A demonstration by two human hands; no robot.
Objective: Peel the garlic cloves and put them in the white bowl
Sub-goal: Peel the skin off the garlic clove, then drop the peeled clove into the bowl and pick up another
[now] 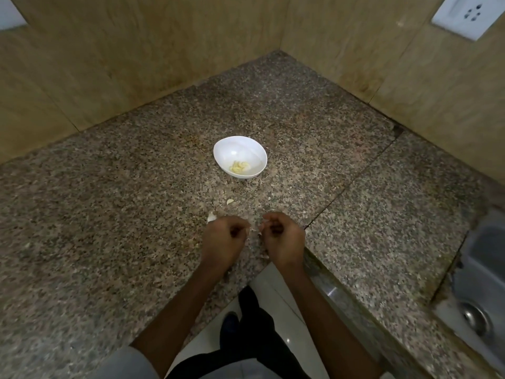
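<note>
A white bowl (255,149) stands on the granite counter with several peeled yellowish cloves (239,167) in its bottom. One loose garlic clove (230,201) lies on the counter between the bowl and my hands. A white clove or piece of skin (211,216) lies just left of my left hand. My left hand (224,239) and my right hand (282,237) are held close together above the counter's front corner, fingers curled. Both pinch a small whitish garlic clove (254,228) between them, and the fingers hide most of it.
Tiled walls meet in a corner behind the bowl. A steel sink (481,296) is set into the counter at the right edge. A wall socket (468,16) sits at top right. Bits of garlic skin (264,255) lie near my right wrist. The floor and my legs show below the counter's edge.
</note>
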